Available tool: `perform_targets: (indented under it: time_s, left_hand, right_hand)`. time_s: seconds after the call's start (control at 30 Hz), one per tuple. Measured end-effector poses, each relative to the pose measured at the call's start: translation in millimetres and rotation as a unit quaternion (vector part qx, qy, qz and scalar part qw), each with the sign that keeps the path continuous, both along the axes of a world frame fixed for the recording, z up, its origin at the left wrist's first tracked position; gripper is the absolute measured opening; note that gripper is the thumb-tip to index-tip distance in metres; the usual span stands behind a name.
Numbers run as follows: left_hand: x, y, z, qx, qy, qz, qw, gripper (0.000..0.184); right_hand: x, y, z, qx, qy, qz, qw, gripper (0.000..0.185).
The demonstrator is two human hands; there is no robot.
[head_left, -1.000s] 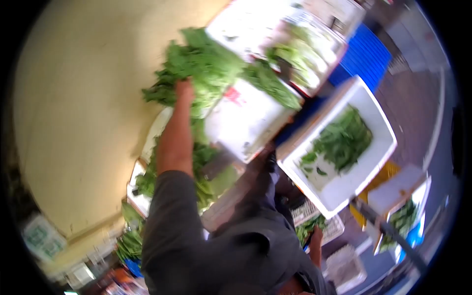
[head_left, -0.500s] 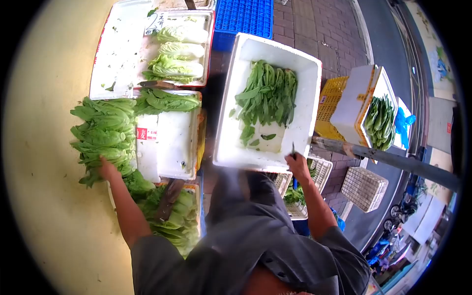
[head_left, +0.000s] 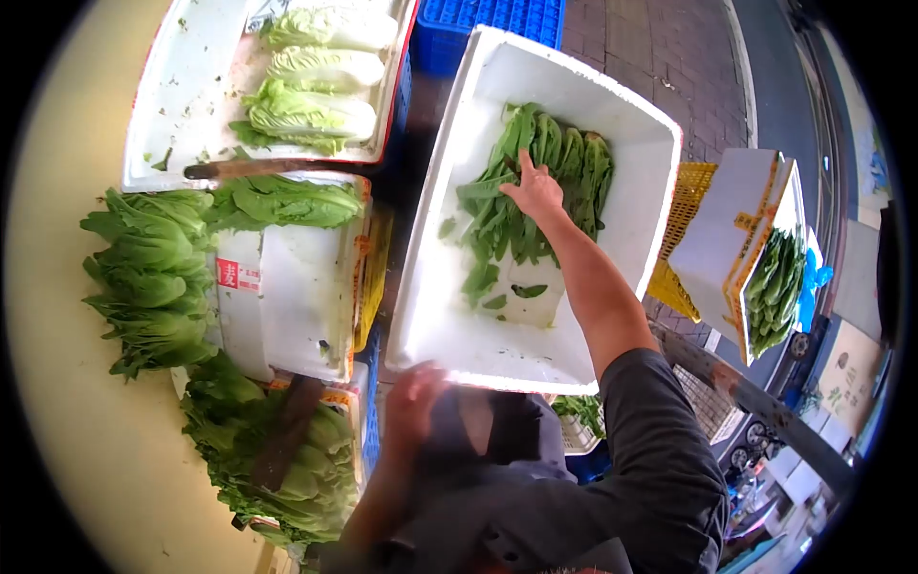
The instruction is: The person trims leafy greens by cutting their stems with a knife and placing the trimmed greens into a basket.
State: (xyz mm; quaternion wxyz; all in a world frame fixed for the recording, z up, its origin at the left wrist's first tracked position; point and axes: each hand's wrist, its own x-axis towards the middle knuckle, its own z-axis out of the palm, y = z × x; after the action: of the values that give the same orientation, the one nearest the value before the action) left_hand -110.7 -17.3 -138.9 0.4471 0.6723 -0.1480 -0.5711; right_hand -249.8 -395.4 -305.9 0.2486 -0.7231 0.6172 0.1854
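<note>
My right hand (head_left: pixel 537 191) reaches into the white foam box (head_left: pixel 421 316), its fingers spread over a bunch of long-leaf greens (head_left: pixel 521 210). It seems to touch the top leaves without gripping them. My left hand (head_left: pixel 418 394), smeared by motion, is by the near left corner of that box; its fingers do not show clearly. A few loose leaves (head_left: pixel 529 291) lie on the box floor. At the left, heads of romaine-like lettuce (head_left: pixel 158 282) are stacked beside a foam tray (head_left: pixel 306 297) that has one more leafy head (head_left: pixel 287 201) across its far end.
Napa cabbages (head_left: pixel 325 72) fill part of another foam tray at the far left. More lettuce (head_left: pixel 306 469) sits at the near left under a dark wooden strip (head_left: pixel 290 430). A blue crate (head_left: pixel 492 29) stands behind. On the right are a yellow crate (head_left: pixel 687 215) and a metal bar (head_left: pixel 755 397).
My right hand has moved from the box's near right rim onto the greens; the dark object it held no longer shows. My left hand has left the stacked lettuce and come right, towards the box.
</note>
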Motion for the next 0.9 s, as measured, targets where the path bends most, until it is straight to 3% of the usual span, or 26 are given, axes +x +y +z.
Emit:
perform_targets:
  time_s: [0.17, 0.23, 0.33, 0.4, 0.5, 0.6, 0.7, 0.77, 0.9]
  left_hand:
    - [-20, -66, -22, 0.011, 0.067, -0.035, 0.997, 0.034]
    - [-20, -116, -44, -0.011, -0.009, -0.017, 1.000, 0.035]
    - [-17, -206, -90, -0.085, -0.082, -0.013, 0.993, 0.042]
    - [-18, -274, -116, -0.098, -0.128, 0.013, 0.987, 0.044]
    - [-22, -351, -194, -0.153, -0.213, 0.056, 0.963, 0.037]
    - [-33, -397, -261, -0.069, -0.313, 0.000, 0.947, 0.042]
    - [-42, -409, -240, 0.070, -0.307, -0.148, 0.938, 0.048]
    - [-59, -408, -243, 0.094, -0.328, -0.177, 0.923, 0.052]
    - [-60, -415, -250, 0.153, -0.240, -0.246, 0.927, 0.058]
  right_hand:
    - [-22, 14, -48, -0.108, -0.041, 0.037, 0.993, 0.049]
    - [-41, 17, -50, -0.153, -0.098, 0.049, 0.982, 0.031]
    - [-62, 19, -51, -0.227, -0.175, 0.072, 0.955, 0.022]
    - [-72, 23, -42, -0.235, -0.212, 0.044, 0.948, 0.024]
    - [-91, 42, -38, -0.227, -0.226, -0.015, 0.947, 0.023]
    - [-106, 68, -54, -0.228, -0.217, -0.053, 0.948, 0.022]
    - [-108, 87, -52, -0.194, -0.241, -0.155, 0.938, 0.017]
    - [-109, 101, -50, -0.171, -0.280, -0.228, 0.916, 0.015]
    - [-100, 114, -21, -0.185, -0.328, -0.232, 0.897, 0.020]
